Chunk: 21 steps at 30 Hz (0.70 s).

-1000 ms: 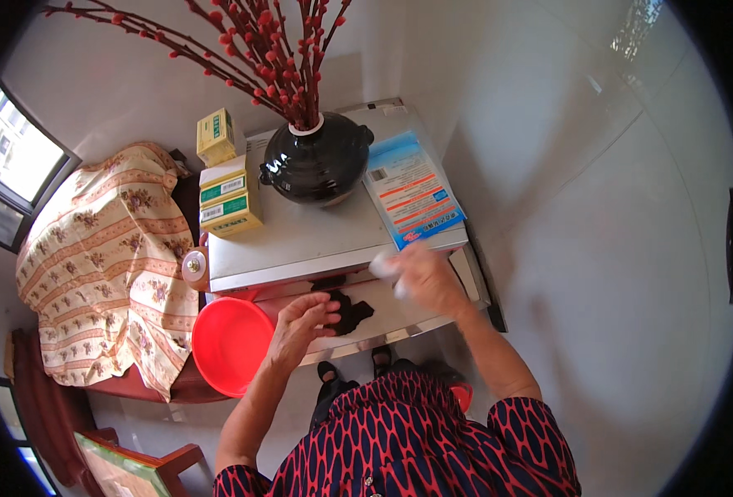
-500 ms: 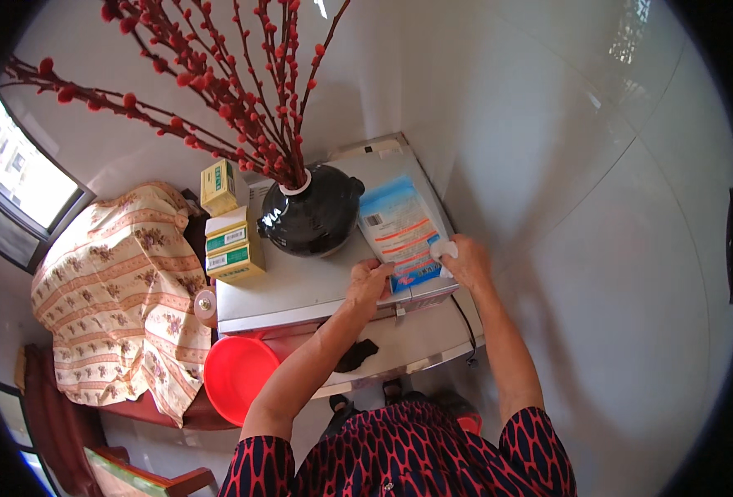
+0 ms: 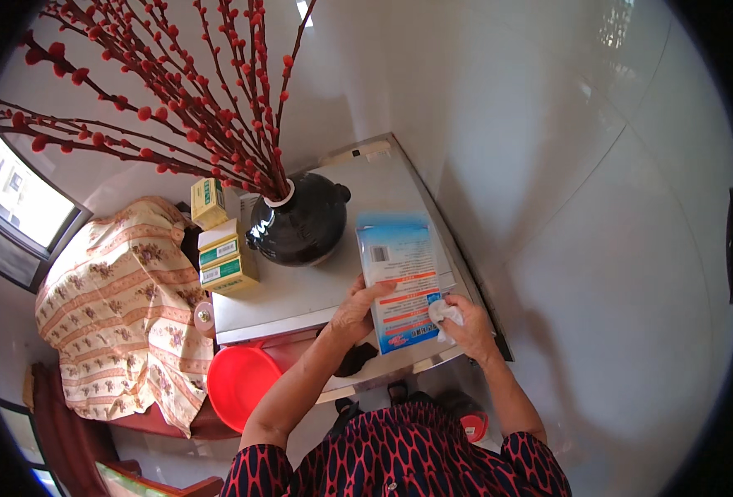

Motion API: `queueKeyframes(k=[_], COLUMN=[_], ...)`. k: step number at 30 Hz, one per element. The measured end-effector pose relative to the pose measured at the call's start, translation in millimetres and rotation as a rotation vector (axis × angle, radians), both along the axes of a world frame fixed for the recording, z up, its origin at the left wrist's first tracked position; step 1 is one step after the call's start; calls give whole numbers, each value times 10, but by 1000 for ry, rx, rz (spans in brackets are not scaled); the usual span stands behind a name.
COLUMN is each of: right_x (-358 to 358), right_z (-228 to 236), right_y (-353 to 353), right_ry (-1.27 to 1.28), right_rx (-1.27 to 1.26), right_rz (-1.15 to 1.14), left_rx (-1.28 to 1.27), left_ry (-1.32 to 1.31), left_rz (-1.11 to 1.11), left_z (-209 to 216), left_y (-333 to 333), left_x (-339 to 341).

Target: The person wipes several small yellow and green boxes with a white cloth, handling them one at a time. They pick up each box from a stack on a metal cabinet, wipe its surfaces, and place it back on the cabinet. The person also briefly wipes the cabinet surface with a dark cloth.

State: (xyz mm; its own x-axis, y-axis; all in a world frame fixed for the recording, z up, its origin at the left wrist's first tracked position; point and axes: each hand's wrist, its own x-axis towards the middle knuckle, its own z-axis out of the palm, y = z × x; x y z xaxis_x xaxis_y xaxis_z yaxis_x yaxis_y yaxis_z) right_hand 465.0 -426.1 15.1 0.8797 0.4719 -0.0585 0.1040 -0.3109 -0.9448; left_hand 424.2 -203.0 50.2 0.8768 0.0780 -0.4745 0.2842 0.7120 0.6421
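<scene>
Between my hands is a flat blue-and-white plastic packet point(image 3: 401, 269), with orange stripes and print across its face. My left hand point(image 3: 356, 313) pinches the packet's left edge, thumb on top. At its lower right edge, my right hand point(image 3: 469, 330) grips a crumpled white tissue point(image 3: 444, 313) and touches the packet's side. Whether the right fingers also hold the packet I cannot tell. The packet's top end lies over a silver box-shaped appliance point(image 3: 279, 305), while its lower end is in front of the appliance's front edge.
A black vase point(image 3: 300, 225) with red-budded branches stands on the appliance, beside yellow-green boxes point(image 3: 227, 272). At the front left is a red basin point(image 3: 238, 385). Dark cloth point(image 3: 355, 359) lies below my left wrist. Further left, a floral cloth point(image 3: 126, 315) covers furniture.
Both hands have drawn the packet toward me, so its lower end now extends past the appliance's front edge. The tissue stays in my right hand.
</scene>
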Motion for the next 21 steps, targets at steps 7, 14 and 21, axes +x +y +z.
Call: queueKeyframes(k=[7, 14, 21], right_x=[-133, -555, -651], right_z=[199, 861, 861], right_y=[-70, 904, 921], right_ry=[-123, -964, -1188], right_rx=[216, 59, -251], right_rz=[-258, 15, -328], left_rx=[67, 268, 397], left_ry=[-132, -254, -289], left_rz=[-29, -178, -185], left_z=[-44, -63, 120], left_y=[94, 49, 117], left_x=[-432, -969, -1610])
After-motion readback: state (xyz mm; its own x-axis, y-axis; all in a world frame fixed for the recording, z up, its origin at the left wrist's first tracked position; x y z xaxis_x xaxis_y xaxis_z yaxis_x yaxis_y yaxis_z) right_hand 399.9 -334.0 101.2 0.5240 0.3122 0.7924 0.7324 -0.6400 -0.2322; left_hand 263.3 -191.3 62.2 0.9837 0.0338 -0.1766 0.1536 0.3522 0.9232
